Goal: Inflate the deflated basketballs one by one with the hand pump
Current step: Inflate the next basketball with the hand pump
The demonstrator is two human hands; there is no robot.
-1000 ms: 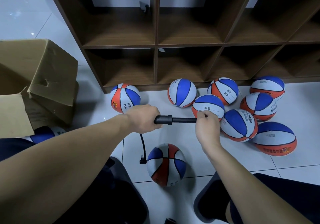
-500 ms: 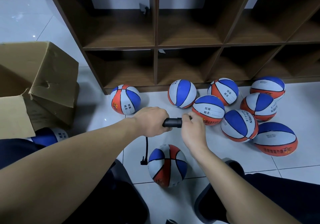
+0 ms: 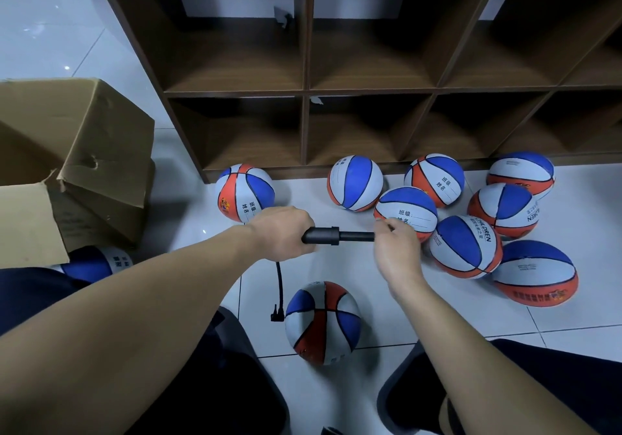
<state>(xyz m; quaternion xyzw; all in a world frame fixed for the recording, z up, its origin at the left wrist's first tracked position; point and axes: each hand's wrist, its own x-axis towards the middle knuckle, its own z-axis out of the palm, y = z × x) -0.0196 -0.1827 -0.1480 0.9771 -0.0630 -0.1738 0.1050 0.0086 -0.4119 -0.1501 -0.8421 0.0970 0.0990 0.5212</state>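
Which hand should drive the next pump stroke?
Right. The right hand grips the plunger end of the hand pump, rod partly out; the left hand holds the barrel steady.

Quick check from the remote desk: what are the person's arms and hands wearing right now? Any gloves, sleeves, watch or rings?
Nothing shows on either one. The left hand and right hand are bare, with no gloves, and no rings visible. Both forearms are uncovered up to the frame edge, with no sleeve, watch or wristband in view. Dark trousers show beneath the arms.
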